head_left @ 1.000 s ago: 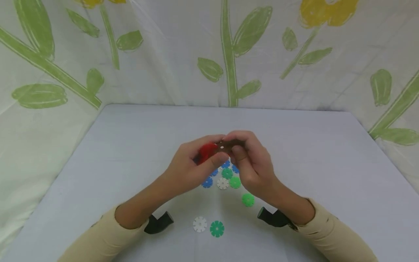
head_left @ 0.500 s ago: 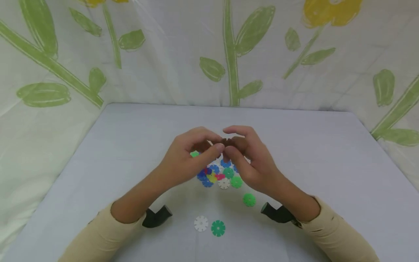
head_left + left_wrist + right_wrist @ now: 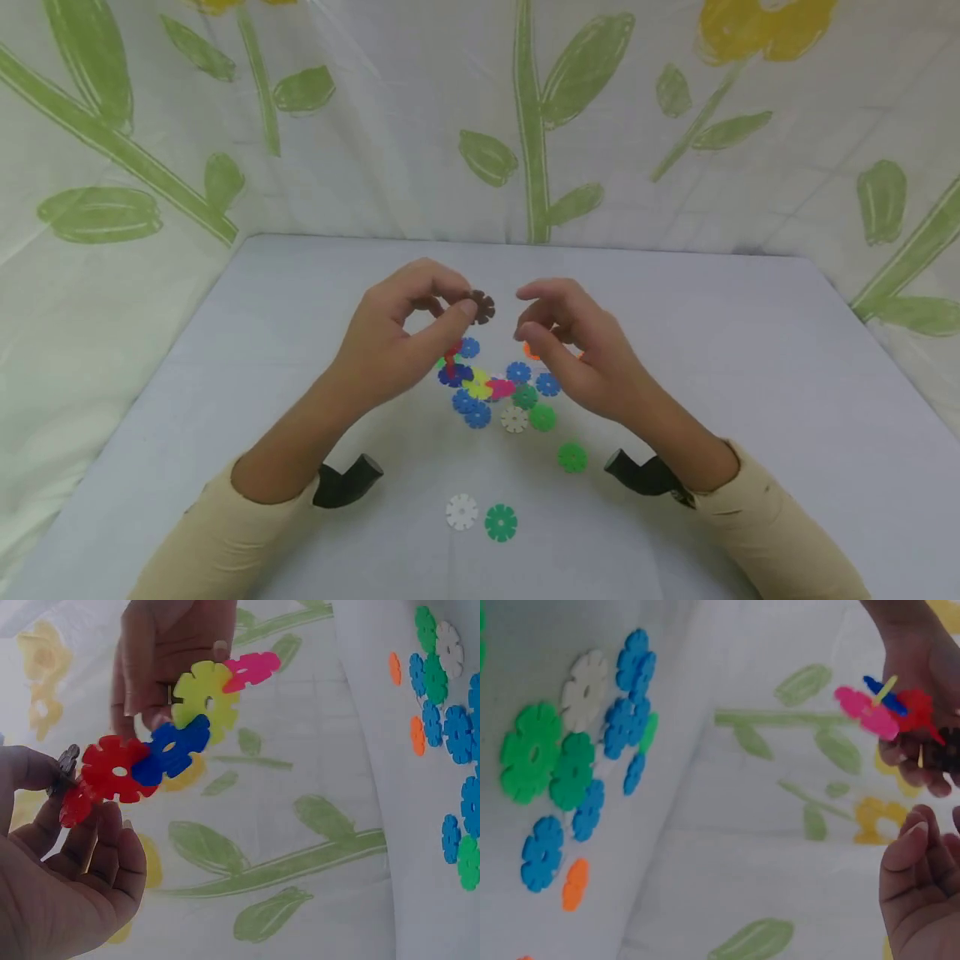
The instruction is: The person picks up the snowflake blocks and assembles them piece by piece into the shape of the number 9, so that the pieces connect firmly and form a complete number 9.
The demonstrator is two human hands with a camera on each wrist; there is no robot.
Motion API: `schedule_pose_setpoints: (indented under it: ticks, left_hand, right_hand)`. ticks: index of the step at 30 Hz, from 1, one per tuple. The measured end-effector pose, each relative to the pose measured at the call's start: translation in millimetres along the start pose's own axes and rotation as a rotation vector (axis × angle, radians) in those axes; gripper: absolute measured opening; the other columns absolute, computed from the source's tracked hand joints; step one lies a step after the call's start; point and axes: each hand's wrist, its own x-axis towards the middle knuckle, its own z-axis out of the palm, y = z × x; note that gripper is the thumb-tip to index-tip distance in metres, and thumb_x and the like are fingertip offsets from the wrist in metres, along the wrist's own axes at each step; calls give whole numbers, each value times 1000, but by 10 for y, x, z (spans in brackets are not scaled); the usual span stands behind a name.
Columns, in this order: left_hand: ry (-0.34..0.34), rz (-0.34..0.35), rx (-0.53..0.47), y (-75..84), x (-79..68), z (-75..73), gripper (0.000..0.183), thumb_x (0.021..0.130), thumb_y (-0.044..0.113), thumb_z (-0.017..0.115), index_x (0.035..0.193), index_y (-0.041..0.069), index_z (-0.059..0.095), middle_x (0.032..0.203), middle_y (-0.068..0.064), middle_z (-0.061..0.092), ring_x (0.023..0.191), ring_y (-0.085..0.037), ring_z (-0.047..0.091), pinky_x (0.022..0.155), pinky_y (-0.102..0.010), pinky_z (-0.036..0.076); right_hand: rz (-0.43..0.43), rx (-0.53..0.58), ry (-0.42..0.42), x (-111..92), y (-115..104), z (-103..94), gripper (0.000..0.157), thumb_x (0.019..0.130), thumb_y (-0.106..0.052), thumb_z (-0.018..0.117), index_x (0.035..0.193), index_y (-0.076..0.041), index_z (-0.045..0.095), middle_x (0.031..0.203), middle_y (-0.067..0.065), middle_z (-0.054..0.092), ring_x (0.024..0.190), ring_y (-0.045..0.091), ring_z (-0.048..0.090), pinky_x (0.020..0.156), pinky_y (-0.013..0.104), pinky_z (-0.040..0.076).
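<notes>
My left hand (image 3: 390,342) pinches a brown notched disc (image 3: 484,307) between thumb and fingers, above the table. From this disc hangs a chain of interlocked flower-shaped discs: red (image 3: 112,771), dark blue (image 3: 171,750), yellow (image 3: 204,705) and pink (image 3: 251,671). In the left wrist view the chain slants away from the fingertips, the pink piece at its far end. A short distance to the right, my right hand (image 3: 585,362) is raised with loosely bent fingers and holds nothing. The right wrist view has it beside the brown disc, apart from it.
Loose discs lie on the pale table (image 3: 675,333) under the hands, several blue (image 3: 517,372), some green (image 3: 572,457) and some orange (image 3: 575,885). Nearer the front are a white disc (image 3: 462,512) and a teal-green disc (image 3: 501,522). A leaf-patterned curtain (image 3: 390,167) stands behind.
Both hands were together at the brown disc. The right hand has let go, and the left has moved left and up with the disc and chain, widening the gap.
</notes>
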Motion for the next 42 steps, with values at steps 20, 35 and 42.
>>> schedule_pose_setpoints:
  ticks: [20, 35, 42]
  left_hand:
    - [-71, -26, -288, 27, 7, -26, 9, 99, 0, 47, 106, -3, 52, 86, -11, 56, 61, -22, 52, 56, -27, 51]
    - [-122, -88, -323, 38, -18, 26, 13, 102, 4, 43, 105, -3, 53, 80, -13, 54, 52, -22, 50, 48, -28, 48]
    - [-135, -134, -316, 55, -29, 37, 17, 103, 9, 39, 105, -1, 53, 77, -14, 52, 53, -24, 51, 47, -29, 48]
  right_hand:
    - [682, -471, -775, -170, 582, -106, 27, 88, -6, 74, 113, -5, 64, 92, 4, 61, 84, 21, 55, 76, 37, 52]
    - [679, -408, -794, -162, 656, -115, 20, 85, -3, 73, 102, -4, 64, 90, 3, 56, 84, 21, 52, 77, 35, 48]
    - [697, -398, -794, -144, 657, -115, 20, 84, -3, 73, 102, -5, 63, 92, 3, 58, 86, 22, 53, 79, 36, 50]
